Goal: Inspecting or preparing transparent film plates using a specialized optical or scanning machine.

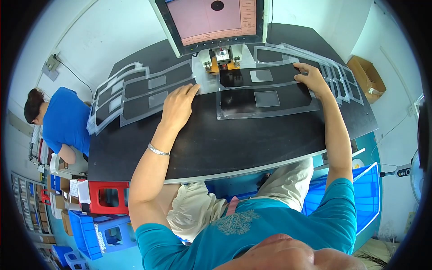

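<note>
A pair of joined black film sheets, each with a pale square window and a clear border, lies under the inspection head at the centre-right; its far sheet (286,74) reaches beneath the head. At this sheet's right end my right hand (311,80) is closed, thumb and fingertips on the edge. The near sheet (294,98) rests flat on the table. My left hand (177,107) lies on the table with fingers stretched out, fingertips by the inner edge of the left black film sheets (137,91). The inspection head (221,58) stands below the monitor.
A monitor (211,20) rises at the back of the black table (216,144). Overlapping film sheets (335,74) fan out at the right. A cardboard box (366,76) stands beyond them. At the left are a person in blue (67,117) and a red stool (108,184).
</note>
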The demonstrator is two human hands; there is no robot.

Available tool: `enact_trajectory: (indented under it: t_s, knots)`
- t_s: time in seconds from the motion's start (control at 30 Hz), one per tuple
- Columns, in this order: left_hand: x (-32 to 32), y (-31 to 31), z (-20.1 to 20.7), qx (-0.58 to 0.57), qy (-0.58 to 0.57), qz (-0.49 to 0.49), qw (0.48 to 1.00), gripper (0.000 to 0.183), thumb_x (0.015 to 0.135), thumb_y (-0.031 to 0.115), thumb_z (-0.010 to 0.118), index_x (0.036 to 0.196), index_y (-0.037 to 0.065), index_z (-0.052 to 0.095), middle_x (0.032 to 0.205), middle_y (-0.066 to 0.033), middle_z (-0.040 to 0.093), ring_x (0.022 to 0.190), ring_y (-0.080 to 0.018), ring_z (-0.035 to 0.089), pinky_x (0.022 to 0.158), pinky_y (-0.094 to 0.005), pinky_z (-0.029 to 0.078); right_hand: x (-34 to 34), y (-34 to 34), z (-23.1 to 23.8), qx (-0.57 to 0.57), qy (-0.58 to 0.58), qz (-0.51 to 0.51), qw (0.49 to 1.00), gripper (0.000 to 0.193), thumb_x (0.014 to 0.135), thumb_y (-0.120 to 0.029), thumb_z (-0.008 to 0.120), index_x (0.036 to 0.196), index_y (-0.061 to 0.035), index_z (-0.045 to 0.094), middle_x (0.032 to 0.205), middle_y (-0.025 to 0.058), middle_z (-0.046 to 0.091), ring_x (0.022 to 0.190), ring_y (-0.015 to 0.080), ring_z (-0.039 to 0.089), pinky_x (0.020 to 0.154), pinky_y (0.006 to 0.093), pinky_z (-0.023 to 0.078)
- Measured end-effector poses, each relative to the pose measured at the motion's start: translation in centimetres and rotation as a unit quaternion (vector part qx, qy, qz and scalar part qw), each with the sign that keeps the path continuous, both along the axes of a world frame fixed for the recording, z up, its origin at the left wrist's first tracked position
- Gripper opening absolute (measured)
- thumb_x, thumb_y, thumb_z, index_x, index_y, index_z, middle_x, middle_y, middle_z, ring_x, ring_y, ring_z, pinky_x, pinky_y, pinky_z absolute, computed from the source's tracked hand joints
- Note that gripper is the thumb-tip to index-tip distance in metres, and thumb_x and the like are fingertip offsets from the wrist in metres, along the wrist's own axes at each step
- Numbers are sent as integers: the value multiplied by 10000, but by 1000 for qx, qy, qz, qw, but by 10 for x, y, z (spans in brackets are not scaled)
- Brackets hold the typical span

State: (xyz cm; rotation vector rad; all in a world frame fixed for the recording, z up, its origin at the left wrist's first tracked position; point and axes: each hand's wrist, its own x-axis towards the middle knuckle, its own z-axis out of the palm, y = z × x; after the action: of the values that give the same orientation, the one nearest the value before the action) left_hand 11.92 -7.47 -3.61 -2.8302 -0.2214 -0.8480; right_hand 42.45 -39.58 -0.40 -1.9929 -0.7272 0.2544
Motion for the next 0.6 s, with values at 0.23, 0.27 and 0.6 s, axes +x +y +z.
enact_trajectory:
  t_s: [0.23,0.27,0.6]
  knots:
    - [-2,-4,3,-40,31,-9,999,394,853,-47,582,1218,68,675,1237,-88,687,1138,-263,659,909,-385,569,23,8,-22,32,-93,-76,992,527,842,-54,668,1351,54,586,1316,239,623,1151,268,634,891,313,537]
    - [-2,-4,3,-40,32,-10,999,394,853,-47,582,1218,68,675,1237,-88,687,1138,-263,659,909,-385,569,26,8,-25,25,-103,-93,990,526,840,-45,666,1349,58,586,1332,255,614,1211,287,614,901,321,540]
    - [-4,-6,4,-53,31,-3,998,398,841,-46,597,1207,84,686,1226,-70,691,1128,-257,661,898,-388,569,12,10,-15,46,-49,-82,994,536,859,-65,697,1373,32,576,1354,270,587,1259,294,579,912,329,540]
